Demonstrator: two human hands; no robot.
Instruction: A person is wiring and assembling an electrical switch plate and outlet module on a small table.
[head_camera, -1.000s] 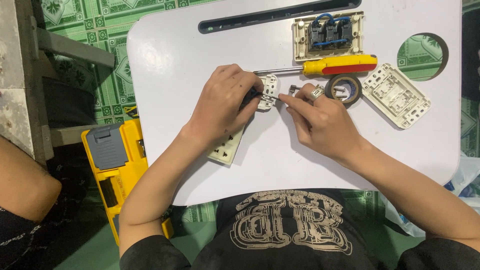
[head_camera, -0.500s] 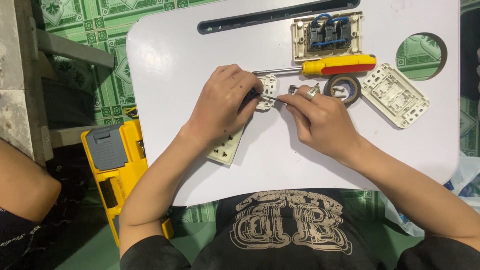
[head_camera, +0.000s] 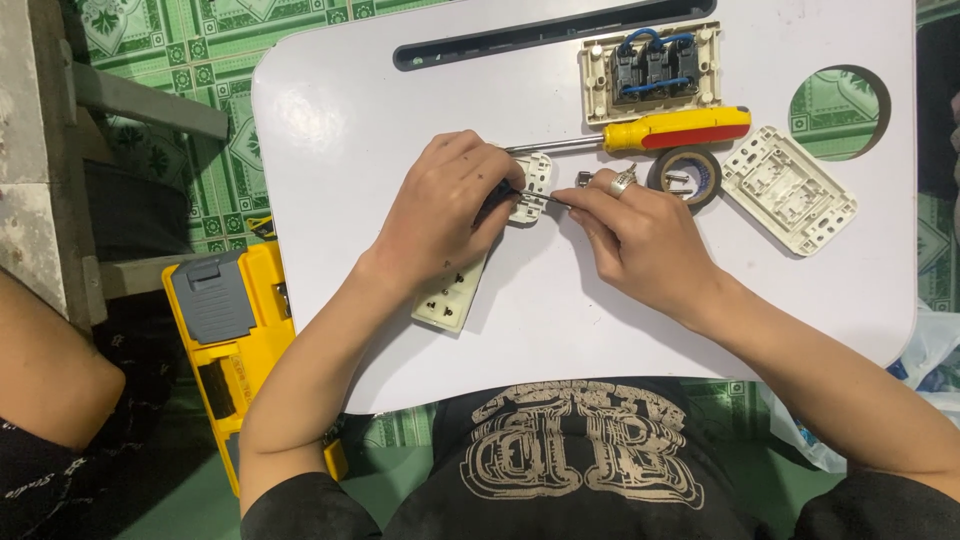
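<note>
My left hand (head_camera: 450, 205) grips a small white switch module (head_camera: 532, 186) near the middle of the white lap table (head_camera: 340, 130). My right hand (head_camera: 640, 235), with a ring on one finger, pinches a thin metal piece whose tip touches the module. Under my left wrist lies a cream socket faceplate (head_camera: 450, 295). A yellow and red screwdriver (head_camera: 660, 130) rests just beyond both hands.
A roll of black tape (head_camera: 686, 172) and a cream back plate (head_camera: 788, 188) lie to the right. A wired switch frame (head_camera: 652, 72) sits at the back. A round hole (head_camera: 838, 112) opens in the table. A yellow toolbox (head_camera: 235, 350) stands on the floor at left. Another person's limb (head_camera: 45, 365) shows at far left.
Both hands have stayed on the module with only slight finger shifts. Nothing else has moved.
</note>
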